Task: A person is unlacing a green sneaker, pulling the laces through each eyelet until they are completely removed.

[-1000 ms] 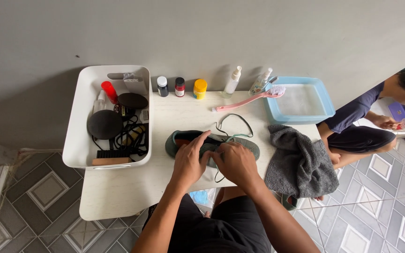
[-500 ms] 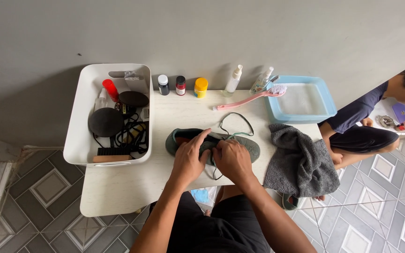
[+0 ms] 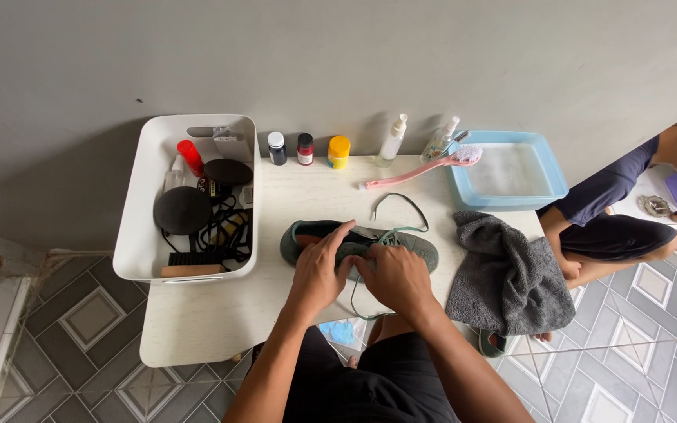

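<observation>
Left hand (image 3: 319, 270) fingers spread flat over green shoe (image 3: 307, 239); right hand (image 3: 395, 276) fingers curled, apparently pinching lace (image 3: 392, 233) beneath fingertips.

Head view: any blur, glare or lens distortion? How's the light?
Head view: soft, even light with faint shadows behind the white bin and bottles on the wall; no hard glare, only a pale sheen in the blue tray. Left hand, right hand and green shoe are sharp. Wide-angle lens bows the table edge and floor tiles.
</observation>
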